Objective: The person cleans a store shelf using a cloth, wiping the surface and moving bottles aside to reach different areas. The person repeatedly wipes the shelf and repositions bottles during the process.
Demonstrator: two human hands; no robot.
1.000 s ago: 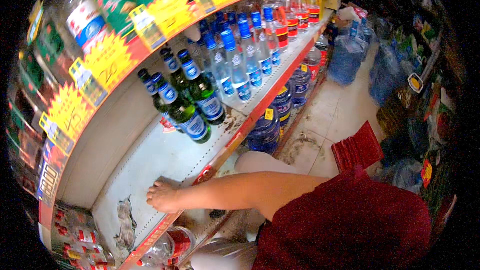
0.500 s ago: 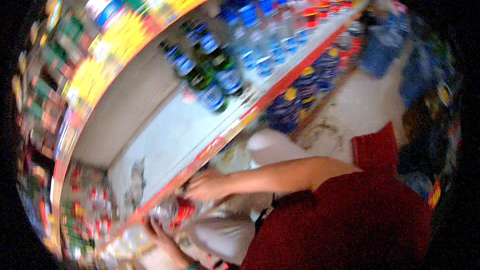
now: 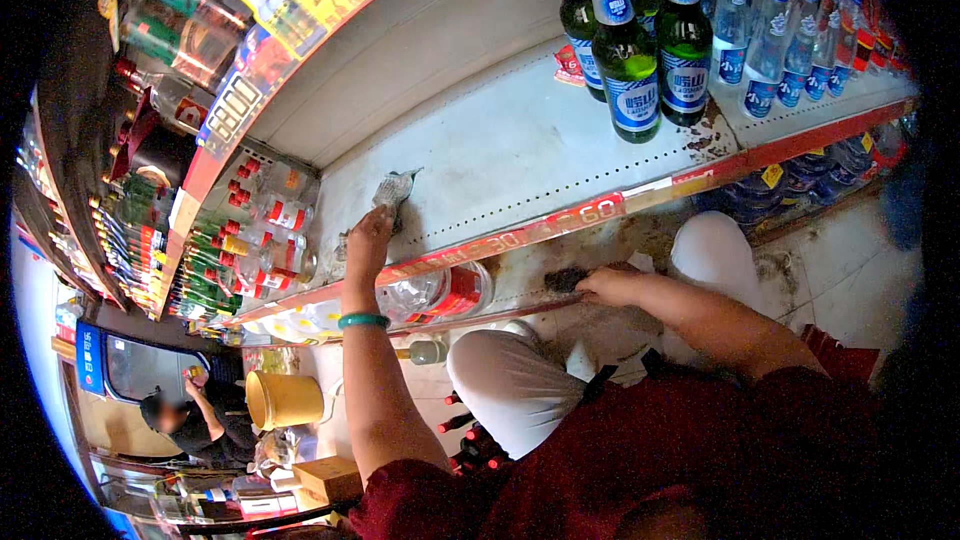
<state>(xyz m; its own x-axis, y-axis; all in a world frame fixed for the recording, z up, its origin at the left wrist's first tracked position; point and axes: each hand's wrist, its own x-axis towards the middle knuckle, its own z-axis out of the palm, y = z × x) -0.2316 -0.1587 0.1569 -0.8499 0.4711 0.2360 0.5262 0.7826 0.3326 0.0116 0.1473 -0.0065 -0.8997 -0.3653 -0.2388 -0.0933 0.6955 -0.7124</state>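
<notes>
Now the left hand, below the white shelf half a second ago, is bunched on the grey cloth beneath it, suggesting the cloth is secured; just beside the right hand is a dark clump, whether gripped one cannot tell.

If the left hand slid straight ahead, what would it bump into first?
The grey rag, right at the left hand; beyond it, probably the pale back panel, though depth is hard to judge.

Grey cloth; teal bracelet; green bottles, blue-white labels.
</notes>
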